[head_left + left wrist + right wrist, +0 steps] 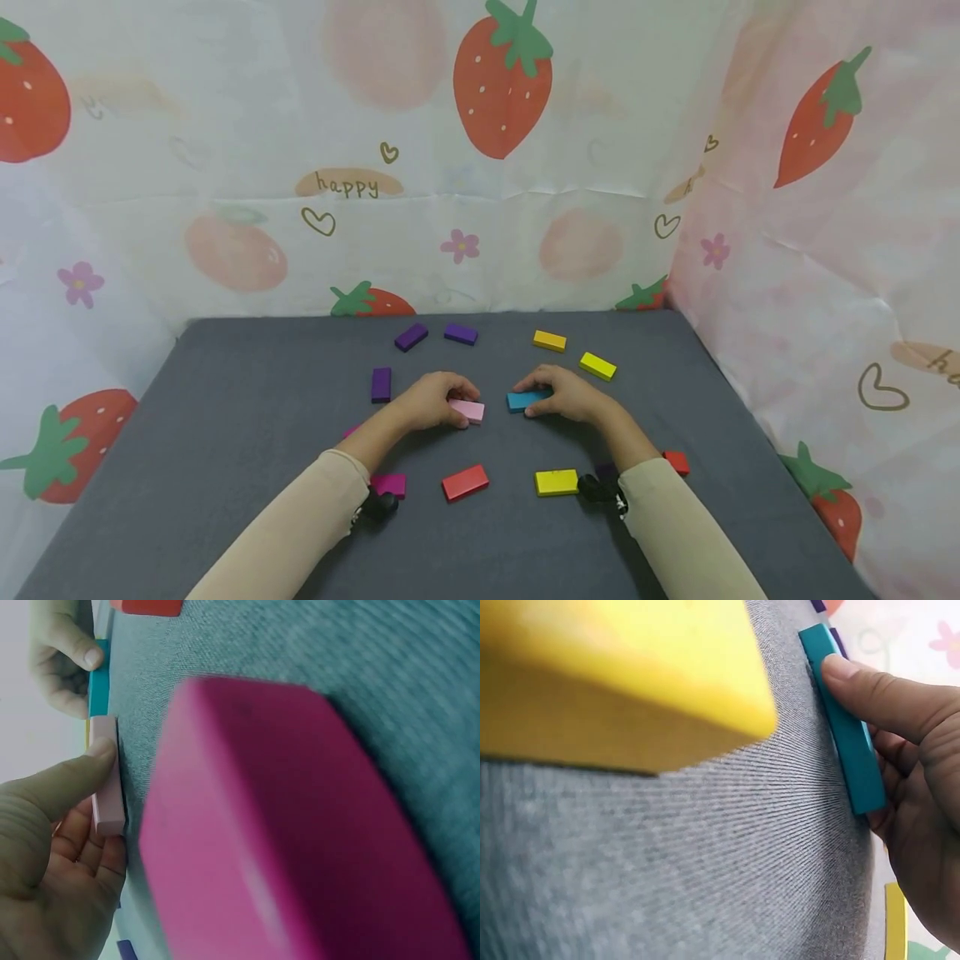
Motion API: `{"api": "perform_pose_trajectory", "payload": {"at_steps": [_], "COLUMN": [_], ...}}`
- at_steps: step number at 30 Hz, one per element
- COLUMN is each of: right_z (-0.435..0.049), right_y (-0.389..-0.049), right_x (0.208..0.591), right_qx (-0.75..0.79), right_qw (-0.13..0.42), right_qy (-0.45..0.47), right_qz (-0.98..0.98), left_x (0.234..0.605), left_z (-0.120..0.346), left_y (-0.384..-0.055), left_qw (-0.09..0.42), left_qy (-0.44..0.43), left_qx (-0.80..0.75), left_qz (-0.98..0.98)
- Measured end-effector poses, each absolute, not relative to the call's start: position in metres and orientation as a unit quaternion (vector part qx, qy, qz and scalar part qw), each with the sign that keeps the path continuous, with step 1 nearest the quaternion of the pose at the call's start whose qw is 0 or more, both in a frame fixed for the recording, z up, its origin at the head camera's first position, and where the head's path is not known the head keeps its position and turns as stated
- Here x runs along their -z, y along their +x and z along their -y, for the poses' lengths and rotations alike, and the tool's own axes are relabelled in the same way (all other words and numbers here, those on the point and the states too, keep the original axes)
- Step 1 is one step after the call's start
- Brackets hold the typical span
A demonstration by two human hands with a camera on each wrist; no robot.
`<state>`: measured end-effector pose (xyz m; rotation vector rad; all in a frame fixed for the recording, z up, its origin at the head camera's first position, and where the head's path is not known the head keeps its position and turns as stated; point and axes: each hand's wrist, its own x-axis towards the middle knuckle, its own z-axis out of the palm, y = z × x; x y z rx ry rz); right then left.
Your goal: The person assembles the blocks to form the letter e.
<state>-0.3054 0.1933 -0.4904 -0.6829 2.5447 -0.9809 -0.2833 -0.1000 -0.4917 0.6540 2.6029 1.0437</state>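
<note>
Near the middle of the table, my left hand (431, 402) pinches a light pink block (471, 411) between thumb and fingers. Its thumb presses the near face of the pink block (109, 791) in the left wrist view, with fingers behind. To the right, my right hand (568, 397) grips a blue block (520, 402) the same way. The right wrist view shows that thumb on the front of the blue block (849, 746), low over the cloth. A small gap separates the two held blocks, which lie roughly end to end in the head view.
Around the hands on the grey cloth (247, 450) lie purple blocks (381, 385), an orange-yellow block (550, 340), yellow blocks (556, 482), red blocks (465, 482) and a magenta block (390, 486). The forearms partly cover some. Strawberry-print curtain (420, 242) hangs behind and at the sides.
</note>
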Motion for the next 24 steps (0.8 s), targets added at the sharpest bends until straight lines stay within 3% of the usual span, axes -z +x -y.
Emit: {"api": "perform_pose_trajectory", "payload": {"at_steps": [24], "right_z": [-0.193], "right_y": [-0.309], "right_x": [0.494], "right_qx": [0.329], "right_qw": [0.151], "right_qy": [-0.233], "right_qz": [-0.902], "left_x": [0.490], "left_z": [0.077], "left_y": [-0.299], "left_qw": [0.114], "left_qy": [0.189], "left_qx": [-0.379], "left_qz": [-0.899]}}
